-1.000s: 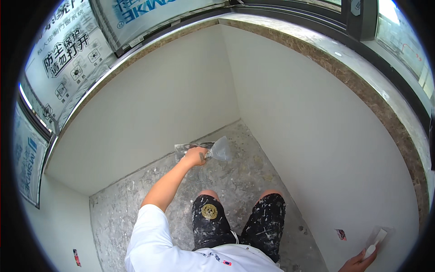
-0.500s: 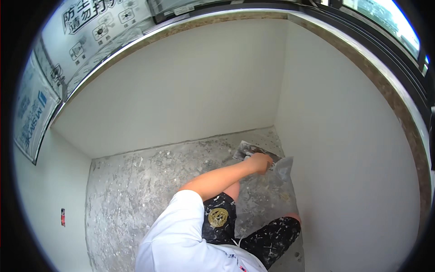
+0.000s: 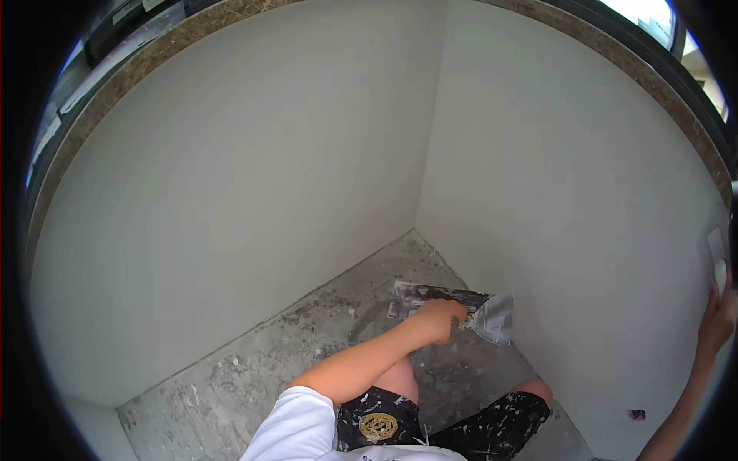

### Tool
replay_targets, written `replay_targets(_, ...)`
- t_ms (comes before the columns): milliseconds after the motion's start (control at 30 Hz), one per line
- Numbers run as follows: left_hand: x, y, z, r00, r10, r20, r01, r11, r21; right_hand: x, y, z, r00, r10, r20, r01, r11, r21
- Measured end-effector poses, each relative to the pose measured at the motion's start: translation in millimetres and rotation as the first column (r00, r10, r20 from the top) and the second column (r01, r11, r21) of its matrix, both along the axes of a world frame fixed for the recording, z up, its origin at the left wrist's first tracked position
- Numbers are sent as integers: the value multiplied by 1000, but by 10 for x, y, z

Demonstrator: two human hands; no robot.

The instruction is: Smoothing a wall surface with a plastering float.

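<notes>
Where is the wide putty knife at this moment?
In the head view the putty knife is right of centre, low in the room corner, held in the left hand beside a flat plaster board, its blade next to the right-hand wall near the floor.

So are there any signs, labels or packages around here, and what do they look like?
Sign panel: upper left above the stone ledge, pale strip with dark marks, mostly cut off by the picture's rim.
Small tag: low on the right wall, tiny dark reddish patch.
No packages or screens in view.

Left hand [image 3: 440, 317] fisted low, arm outstretched; right hand [image 3: 718, 319] raised at right edge.
</notes>
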State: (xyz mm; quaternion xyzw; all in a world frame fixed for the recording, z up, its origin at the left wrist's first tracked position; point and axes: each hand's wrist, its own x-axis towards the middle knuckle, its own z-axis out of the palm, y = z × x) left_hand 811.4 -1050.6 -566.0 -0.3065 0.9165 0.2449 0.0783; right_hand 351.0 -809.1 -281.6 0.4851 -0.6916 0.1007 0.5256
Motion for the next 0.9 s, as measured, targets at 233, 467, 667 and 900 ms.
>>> replay_targets(233,586,-164,-220,999,27,-44,-24,998,53,1928,-2281,159,988,69,-141,-65,997,36)
replay_targets(467,750,-294,-236,999,-26,-24,28,998,63,2722,-4161,362,989,145,-7,-142,977,157)
replay_targets(667,684,-254,-374,999,-37,24,36,998,58,2786,-4504,-24,977,161,141,-206,885,418)
replay_targets(900,825,-288,-66,997,-70,27,67,994,91,2493,-4403,281,988,155,-17,-143,943,299)
